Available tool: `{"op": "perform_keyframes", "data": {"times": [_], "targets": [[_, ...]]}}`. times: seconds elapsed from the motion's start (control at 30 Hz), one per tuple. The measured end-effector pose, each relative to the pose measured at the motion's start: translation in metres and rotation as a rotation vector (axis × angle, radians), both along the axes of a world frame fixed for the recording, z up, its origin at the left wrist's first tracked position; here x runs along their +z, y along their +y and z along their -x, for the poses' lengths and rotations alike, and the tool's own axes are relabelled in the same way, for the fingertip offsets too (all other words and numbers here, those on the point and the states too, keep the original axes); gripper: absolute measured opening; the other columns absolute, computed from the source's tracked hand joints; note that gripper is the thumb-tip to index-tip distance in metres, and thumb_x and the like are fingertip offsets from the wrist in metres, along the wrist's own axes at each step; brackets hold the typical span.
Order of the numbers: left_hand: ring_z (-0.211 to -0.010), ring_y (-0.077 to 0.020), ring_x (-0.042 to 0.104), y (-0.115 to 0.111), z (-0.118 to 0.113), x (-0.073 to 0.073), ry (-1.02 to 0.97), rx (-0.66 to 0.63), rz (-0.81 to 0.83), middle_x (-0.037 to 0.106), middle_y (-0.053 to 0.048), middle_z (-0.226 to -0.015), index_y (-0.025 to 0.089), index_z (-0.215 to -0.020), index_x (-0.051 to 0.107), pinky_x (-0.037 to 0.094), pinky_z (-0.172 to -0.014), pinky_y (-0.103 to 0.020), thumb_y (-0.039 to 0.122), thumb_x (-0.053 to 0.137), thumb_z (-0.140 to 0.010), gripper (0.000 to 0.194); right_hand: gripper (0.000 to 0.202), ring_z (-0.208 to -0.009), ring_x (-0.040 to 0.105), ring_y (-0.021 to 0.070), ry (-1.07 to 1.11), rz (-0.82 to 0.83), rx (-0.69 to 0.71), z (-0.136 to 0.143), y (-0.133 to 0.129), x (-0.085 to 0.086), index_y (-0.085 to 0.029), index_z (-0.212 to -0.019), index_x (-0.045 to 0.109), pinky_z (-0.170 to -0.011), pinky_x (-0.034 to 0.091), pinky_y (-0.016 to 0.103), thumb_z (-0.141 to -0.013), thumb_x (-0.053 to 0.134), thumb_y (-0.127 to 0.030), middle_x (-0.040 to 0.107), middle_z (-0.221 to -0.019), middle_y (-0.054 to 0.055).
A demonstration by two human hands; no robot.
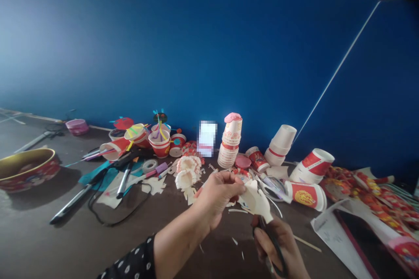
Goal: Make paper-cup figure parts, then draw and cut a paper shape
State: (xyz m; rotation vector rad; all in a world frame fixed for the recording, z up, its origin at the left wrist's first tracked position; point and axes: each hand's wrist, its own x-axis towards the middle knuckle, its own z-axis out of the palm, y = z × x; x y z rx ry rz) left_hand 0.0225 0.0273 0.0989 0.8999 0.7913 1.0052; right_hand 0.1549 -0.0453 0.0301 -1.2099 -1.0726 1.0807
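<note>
My left hand (220, 194) pinches the left edge of a white piece of paper (257, 200) that looks cut from a paper cup. In my right hand (278, 244) is a pair of scissors (273, 244) with dark handles, its blades up against that piece. Part of the blades is hidden behind the paper. Small white scraps (235, 241) lie on the dark table below my hands. Just beyond the left hand are cut white paper cups with scalloped edges (187, 172).
A tall stack of paper cups (229, 148) with a pink lump on top stands behind my hands. Red and white cups (306, 196) lie to the right, near a phone (366, 239). Leftward are decorated cups (159, 144), a black corded tool (73, 202) and a gold-rimmed round tin (29, 168).
</note>
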Motion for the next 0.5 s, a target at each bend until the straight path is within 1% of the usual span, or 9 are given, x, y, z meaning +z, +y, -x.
{"op": "perform_keyframes", "data": {"times": [0.1, 0.23, 0.4, 0.5], "targets": [[-0.047, -0.0042, 0.041, 0.002, 0.002, 0.002, 0.017, 0.018, -0.056, 0.053, 0.002, -0.053, 0.011, -0.059, 0.057, 0.029, -0.049, -0.019, 0.012, 0.064, -0.053, 0.01, 0.036, -0.033, 0.035, 0.0039, -0.038, -0.01, 0.022, -0.002, 0.001, 0.001, -0.018, -0.07, 0.055, -0.034, 0.03, 0.015, -0.063, 0.066, -0.051, 0.044, -0.042, -0.007], [-0.05, -0.0064, 0.046, 0.002, 0.001, 0.0, 0.078, 0.022, -0.077, 0.055, 0.001, -0.055, 0.011, -0.065, 0.059, 0.033, -0.051, -0.02, 0.013, 0.063, -0.056, 0.01, 0.032, -0.035, 0.036, 0.0058, -0.098, -0.032, 0.047, -0.004, 0.001, 0.007, -0.018, -0.069, 0.055, -0.034, 0.031, 0.017, -0.065, 0.063, -0.049, 0.042, -0.042, -0.007], [-0.05, -0.008, 0.05, -0.001, -0.002, -0.002, 0.055, -0.001, -0.05, 0.057, 0.001, -0.056, 0.012, -0.065, 0.058, 0.037, -0.053, -0.022, 0.014, 0.064, -0.056, 0.01, 0.028, -0.035, 0.035, 0.0059, -0.168, -0.091, 0.049, -0.005, -0.001, 0.01, -0.018, -0.066, 0.054, -0.035, 0.031, 0.017, -0.069, 0.061, -0.046, 0.041, -0.041, -0.007], [-0.051, -0.0093, 0.052, -0.003, -0.003, -0.001, 0.005, -0.034, -0.007, 0.059, 0.0, -0.058, 0.012, -0.066, 0.058, 0.039, -0.052, -0.022, 0.014, 0.066, -0.056, 0.013, 0.027, -0.035, 0.034, 0.006, -0.145, -0.113, 0.035, -0.004, 0.0, 0.011, -0.019, -0.065, 0.053, -0.034, 0.03, 0.017, -0.069, 0.061, -0.045, 0.041, -0.043, -0.007]]}}
